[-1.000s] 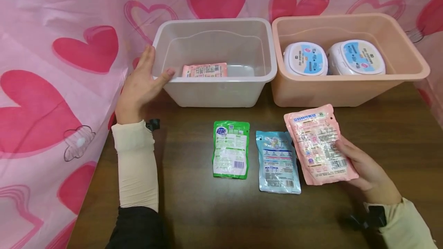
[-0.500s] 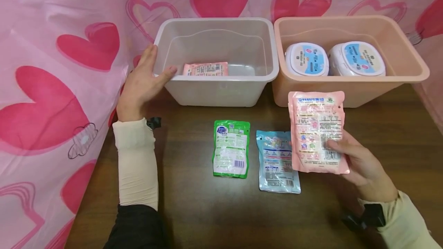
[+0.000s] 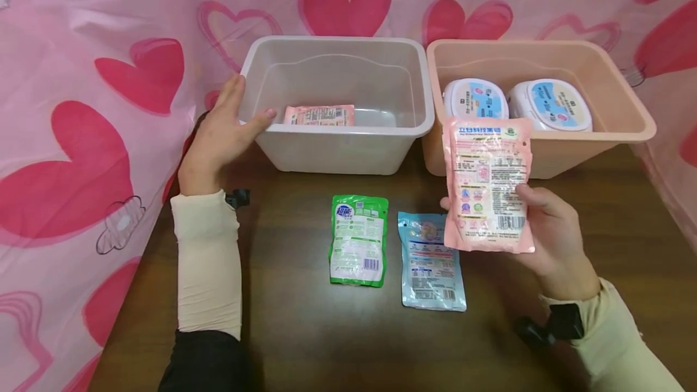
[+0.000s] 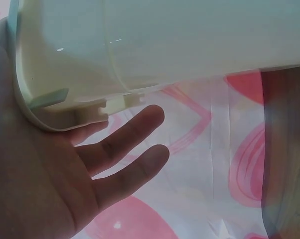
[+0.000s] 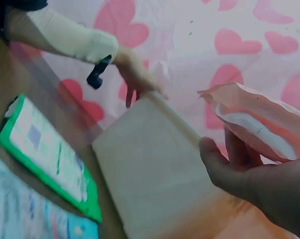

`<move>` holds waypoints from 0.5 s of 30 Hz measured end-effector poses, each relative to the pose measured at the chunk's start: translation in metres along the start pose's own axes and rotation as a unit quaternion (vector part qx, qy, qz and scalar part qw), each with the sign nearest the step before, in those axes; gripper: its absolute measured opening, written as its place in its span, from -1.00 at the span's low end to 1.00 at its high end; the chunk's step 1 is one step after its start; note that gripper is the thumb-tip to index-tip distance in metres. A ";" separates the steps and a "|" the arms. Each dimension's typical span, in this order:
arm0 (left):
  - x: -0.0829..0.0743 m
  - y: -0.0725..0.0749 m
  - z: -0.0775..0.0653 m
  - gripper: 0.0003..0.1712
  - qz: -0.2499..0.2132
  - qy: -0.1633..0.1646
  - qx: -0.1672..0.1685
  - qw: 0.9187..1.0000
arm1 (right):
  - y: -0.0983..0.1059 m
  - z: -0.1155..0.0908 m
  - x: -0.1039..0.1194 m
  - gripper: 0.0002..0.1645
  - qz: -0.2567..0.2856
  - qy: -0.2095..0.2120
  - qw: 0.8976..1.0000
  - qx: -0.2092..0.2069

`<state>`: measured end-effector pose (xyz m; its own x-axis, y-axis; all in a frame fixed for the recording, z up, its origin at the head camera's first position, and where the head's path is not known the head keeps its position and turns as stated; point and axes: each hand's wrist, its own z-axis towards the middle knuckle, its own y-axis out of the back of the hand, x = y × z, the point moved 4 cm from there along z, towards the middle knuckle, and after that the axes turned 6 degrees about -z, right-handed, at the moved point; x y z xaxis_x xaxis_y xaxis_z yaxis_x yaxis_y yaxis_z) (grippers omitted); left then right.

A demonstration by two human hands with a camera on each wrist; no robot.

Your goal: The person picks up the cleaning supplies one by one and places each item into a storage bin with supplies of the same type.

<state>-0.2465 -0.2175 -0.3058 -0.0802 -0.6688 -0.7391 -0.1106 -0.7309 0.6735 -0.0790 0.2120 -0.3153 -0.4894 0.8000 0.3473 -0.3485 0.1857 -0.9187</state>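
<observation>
The right hand (image 3: pixel 556 236) grips a pink packet (image 3: pixel 486 183) over the tabletop (image 3: pixel 310 331), nearer its right edge, fingers behind it probably against flopping, while the left hand (image 3: pixel 214 135), fingers straight, touches the grey bin (image 3: pixel 337 151) near the back-left corner, seemingly steadying it

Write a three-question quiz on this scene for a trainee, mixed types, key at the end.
1. Multiple choice: which pouch does the right hand hold?
(a) green
(b) pink
(c) blue

2. True or false: both white tubs are inside the gray bin.

3. Short answer: what is the left hand touching?

Key
1. b, the pink pouch.
2. False. The white tubs are in the peach bin.
3. The gray bin, at its near left corner in the head view.
</observation>
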 end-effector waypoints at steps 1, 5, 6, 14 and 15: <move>0.000 0.000 0.000 0.09 -0.002 0.003 0.001 1.000 | -0.002 0.003 0.000 -0.31 0.001 0.001 1.000 0.004; 0.000 0.000 0.001 0.10 -0.006 0.011 0.001 1.000 | -0.011 0.017 -0.003 -0.31 0.000 0.000 1.000 0.007; -0.001 0.000 0.001 0.10 -0.005 0.011 0.002 1.000 | -0.013 0.021 -0.003 -0.31 -0.002 0.003 1.000 0.004; 0.000 0.001 0.002 0.10 -0.004 0.015 0.011 1.000 | -0.025 0.054 0.007 -0.29 -0.025 0.060 0.997 -0.035; 0.001 0.001 0.002 0.11 -0.004 0.015 0.011 1.000 | -0.026 0.059 0.009 -0.28 -0.030 0.066 0.997 -0.041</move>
<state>-0.2487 -0.2181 -0.3058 -0.0502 -0.6671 -0.7433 -0.1325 -0.7332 0.6669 -0.1218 0.1807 -0.2766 -0.3582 0.8534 0.3787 -0.3046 0.2766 -0.9114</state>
